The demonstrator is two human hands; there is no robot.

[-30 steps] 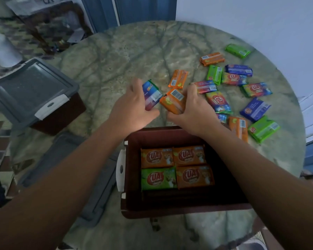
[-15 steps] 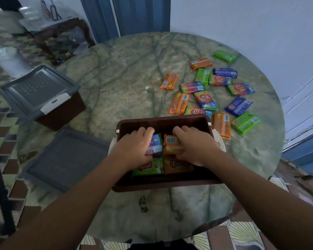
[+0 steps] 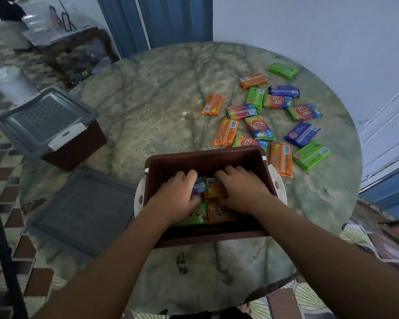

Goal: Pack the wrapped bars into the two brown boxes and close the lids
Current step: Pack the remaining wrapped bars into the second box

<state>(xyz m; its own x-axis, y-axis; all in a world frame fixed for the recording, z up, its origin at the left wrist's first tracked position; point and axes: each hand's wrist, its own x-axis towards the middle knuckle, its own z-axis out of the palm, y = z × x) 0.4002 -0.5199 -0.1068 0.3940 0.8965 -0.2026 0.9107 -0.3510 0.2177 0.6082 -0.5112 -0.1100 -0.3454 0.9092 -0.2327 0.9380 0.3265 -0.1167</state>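
Inside the open brown box [image 3: 207, 157], the left hand [image 3: 179, 199] grips a blue-wrapped bar [image 3: 199, 185] while the right hand [image 3: 241, 192] presses an orange-wrapped bar [image 3: 213, 187] down.

Open box [image 3: 207, 157] centre — lid [image 3: 83, 210] left, loose bars [image 3: 272, 116] behind-right.

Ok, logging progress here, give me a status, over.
Both hands, left and right, down in open brown box, setting wrapped bars. Loose wrapped bars remain on marble table. Nothing blocking.
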